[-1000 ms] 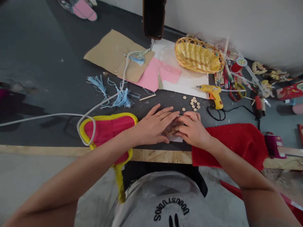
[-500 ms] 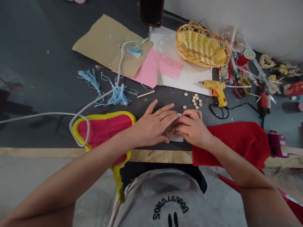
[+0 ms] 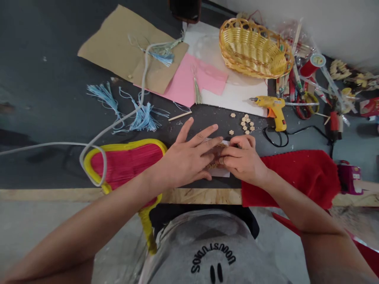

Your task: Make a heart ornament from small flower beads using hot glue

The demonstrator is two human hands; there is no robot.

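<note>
My left hand (image 3: pixel 183 161) lies palm down with its fingers spread, over the left side of a small white card (image 3: pixel 224 172) at the table's front edge. My right hand (image 3: pixel 247 161) is closed in a pinch over the card's right side, its fingertips beside those of the left. What it pinches is hidden. Tiny tan pieces (image 3: pixel 212 166) show on the card between the hands. Beyond the right hand lie several small flower-shaped wooden pieces (image 3: pixel 246 124). To their right rests a yellow glue gun (image 3: pixel 274 108).
A pink piece with a yellow border (image 3: pixel 127 159) lies left, crossed by a grey cable (image 3: pixel 143 75). Red felt (image 3: pixel 296 175) covers the right front edge. Behind are blue tassels (image 3: pixel 146 117), brown paper (image 3: pixel 118 43), pink paper (image 3: pixel 211 75), a wicker basket (image 3: pixel 254 49) and a thread spool (image 3: pixel 310 65).
My left fingers have spread and drawn back a little to the left, uncovering more of the card and its tan pieces. The right hand stays pinched. The camera view has shifted slightly.
</note>
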